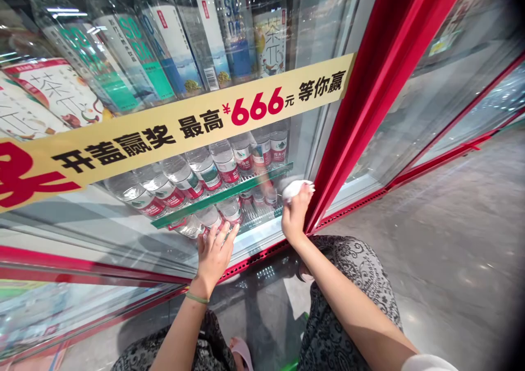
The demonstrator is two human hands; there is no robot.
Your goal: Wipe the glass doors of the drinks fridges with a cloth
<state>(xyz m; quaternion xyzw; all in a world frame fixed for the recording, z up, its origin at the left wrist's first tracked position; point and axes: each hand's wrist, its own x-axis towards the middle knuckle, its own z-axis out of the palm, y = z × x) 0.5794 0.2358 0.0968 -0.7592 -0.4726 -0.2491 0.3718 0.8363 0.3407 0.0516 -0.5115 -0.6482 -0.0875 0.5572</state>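
Observation:
My right hand (294,213) is closed around a white cloth (296,188) and presses it against the lower glass of a fridge door (123,234), close to the red door frame (361,98). My left hand (214,256) lies flat with spread fingers on the same glass, lower and to the left; a green band circles its wrist. Behind the glass, water bottles (205,169) with red and white labels stand on a green-edged shelf (223,194).
A yellow banner (184,128) with black and red print crosses the door. Taller drink bottles (164,43) fill the shelf above. A second red-framed glass door (451,103) stands to the right. Grey floor (451,261) stretches right; my patterned trousers (348,289) are below.

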